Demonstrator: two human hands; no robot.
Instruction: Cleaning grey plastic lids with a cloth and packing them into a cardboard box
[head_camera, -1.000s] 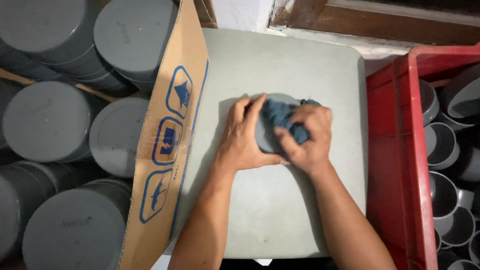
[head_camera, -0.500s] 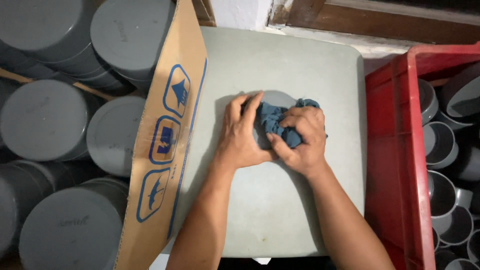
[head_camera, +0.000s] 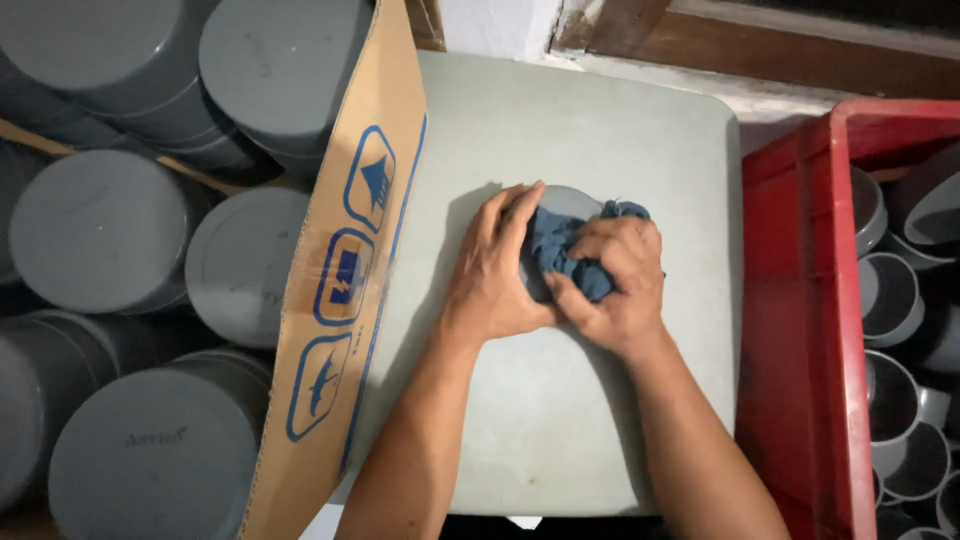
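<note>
**Both hands meet at mid-frame**

The left hand (head_camera: 495, 275) lies palm down just left of centre, fingers stretched toward the upper right and close together. The right hand (head_camera: 612, 285) sits against it, knuckles up, fingers curled into a loose fist. Both bare forearms run up from the bottom edge, converging at the wrists.

Cardboard box (head_camera: 345, 290) of stacked grey caps (head_camera: 100, 230) left, red crate (head_camera: 800, 330) of grey fittings (head_camera: 890, 295) right

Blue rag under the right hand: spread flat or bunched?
Bunched. The blue rag is crumpled in the right hand against the grey cap; left hand steadies it.
</note>
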